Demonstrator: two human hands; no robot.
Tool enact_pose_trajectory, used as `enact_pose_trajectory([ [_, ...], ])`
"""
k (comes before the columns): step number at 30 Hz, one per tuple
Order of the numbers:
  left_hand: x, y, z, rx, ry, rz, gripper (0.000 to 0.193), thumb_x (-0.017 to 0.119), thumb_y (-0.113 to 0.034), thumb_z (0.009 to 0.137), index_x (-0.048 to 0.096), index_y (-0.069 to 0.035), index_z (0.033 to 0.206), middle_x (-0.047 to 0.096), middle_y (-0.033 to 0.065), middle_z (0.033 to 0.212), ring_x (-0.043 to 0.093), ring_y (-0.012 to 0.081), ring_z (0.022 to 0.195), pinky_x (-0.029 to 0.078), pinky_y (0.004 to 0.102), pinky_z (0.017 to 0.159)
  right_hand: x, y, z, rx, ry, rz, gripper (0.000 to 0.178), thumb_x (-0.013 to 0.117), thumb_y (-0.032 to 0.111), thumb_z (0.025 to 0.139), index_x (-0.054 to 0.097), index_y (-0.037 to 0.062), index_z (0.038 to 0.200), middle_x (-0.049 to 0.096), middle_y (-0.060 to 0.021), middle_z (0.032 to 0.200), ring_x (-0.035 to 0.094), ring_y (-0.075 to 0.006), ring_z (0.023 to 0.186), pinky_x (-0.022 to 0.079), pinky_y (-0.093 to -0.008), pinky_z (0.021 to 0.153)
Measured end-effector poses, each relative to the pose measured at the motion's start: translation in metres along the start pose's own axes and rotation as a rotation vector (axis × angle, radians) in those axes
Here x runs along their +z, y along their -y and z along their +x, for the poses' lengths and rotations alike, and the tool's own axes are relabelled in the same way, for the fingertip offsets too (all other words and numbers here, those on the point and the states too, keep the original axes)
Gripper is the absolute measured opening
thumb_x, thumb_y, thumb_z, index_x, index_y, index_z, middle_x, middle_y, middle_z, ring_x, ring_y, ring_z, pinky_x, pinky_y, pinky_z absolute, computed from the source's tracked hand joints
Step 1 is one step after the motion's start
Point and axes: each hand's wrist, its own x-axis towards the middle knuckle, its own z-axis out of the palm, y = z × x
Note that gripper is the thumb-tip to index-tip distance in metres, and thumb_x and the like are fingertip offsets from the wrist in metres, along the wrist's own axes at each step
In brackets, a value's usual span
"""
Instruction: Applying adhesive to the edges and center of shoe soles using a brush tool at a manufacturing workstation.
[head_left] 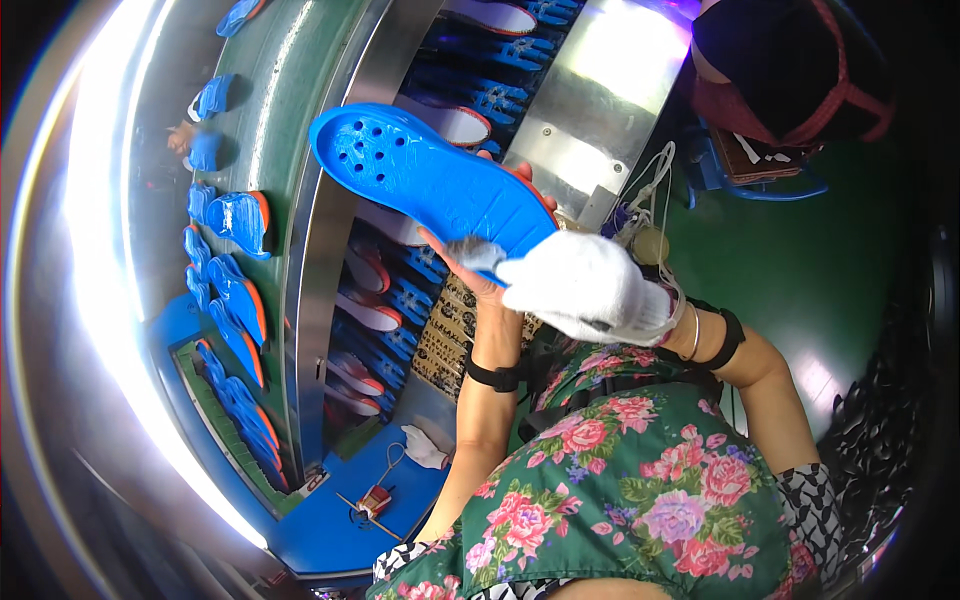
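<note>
My bare left hand (484, 285) grips a blue shoe sole (420, 165) from beneath, thumb at its near edge and fingertips showing along the far edge. The sole is held up, inner face toward me; holes dot its heel, and its surface looks wet and glossy. My right hand (585, 287), in a white glove, is closed around a brush whose grey, blurred bristles (472, 252) lie against the sole near my left thumb. Most of the brush's handle is hidden by the glove.
Left of me a green conveyor belt (305, 45) carries several blue soles (240, 222). Behind its metal rail, shoe parts (370, 315) stand in rows. A blue tabletop (330, 525) bears a small red tool (374, 500) and a white glove (424, 447). Another person (780, 60) is at upper right.
</note>
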Motion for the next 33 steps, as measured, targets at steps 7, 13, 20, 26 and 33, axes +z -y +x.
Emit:
enact_pose_trajectory([
  [7, 0.007, -0.006, -0.004, 0.045, -0.077, -0.001, 0.110, 0.071, -0.080, 0.075, 0.037, -0.010, 0.153, 0.062, 0.0215, 0.133, 0.061, 0.0428, 0.123, 0.051, 0.0666, 0.097, -0.017, -0.004, 0.004, 0.220, -0.031, 0.175, 0.019, 0.081, 0.004, 0.081, 0.079, 0.0082, 0.099, 0.077, -0.0104, 0.104, 0.073, -0.0262, 0.090, 0.059, -0.0379, 0.077],
  [13, -0.011, -0.025, -0.010, -0.036, 0.019, 0.108, 0.109, 0.071, -0.080, 0.077, 0.032, -0.018, 0.159, 0.050, 0.0223, 0.146, 0.058, 0.0473, 0.117, 0.053, 0.0581, 0.098, -0.014, 0.005, -0.005, 0.224, 0.139, 0.481, 0.018, 0.082, 0.006, 0.080, 0.079, 0.0094, 0.098, 0.077, -0.0094, 0.098, 0.073, -0.0261, 0.089, 0.059, -0.0373, 0.078],
  [20, -0.001, -0.038, -0.009, -0.082, -0.128, 0.177, 0.126, 0.075, -0.082, 0.070, 0.026, -0.009, 0.161, 0.051, 0.0230, 0.145, 0.058, 0.0464, 0.122, 0.056, 0.0567, 0.095, -0.009, 0.015, -0.009, 0.085, 0.176, 0.168, 0.026, 0.082, 0.005, 0.079, 0.079, 0.0111, 0.104, 0.077, -0.0085, 0.107, 0.072, -0.0253, 0.089, 0.059, -0.0366, 0.075],
  [26, -0.004, -0.042, -0.009, -0.203, 0.027, 0.144, 0.128, 0.065, -0.085, 0.075, 0.017, -0.005, 0.163, 0.036, 0.0212, 0.160, 0.057, 0.0513, 0.125, 0.055, 0.0615, 0.098, -0.017, 0.006, -0.001, 0.442, 0.089, 0.428, 0.013, 0.081, 0.002, 0.082, 0.078, 0.0054, 0.094, 0.077, -0.0108, 0.100, 0.074, -0.0216, 0.091, 0.059, -0.0332, 0.077],
  [33, -0.008, -0.057, -0.002, -0.401, 0.180, 0.116, 0.128, 0.068, -0.080, 0.075, 0.017, -0.002, 0.163, 0.037, 0.0280, 0.157, 0.060, 0.0480, 0.121, 0.055, 0.0549, 0.102, -0.016, 0.022, -0.005, 0.171, 0.253, 0.314, 0.020, 0.082, 0.010, 0.080, 0.078, 0.0123, 0.099, 0.077, -0.0073, 0.100, 0.072, -0.0248, 0.084, 0.059, -0.0362, 0.071],
])
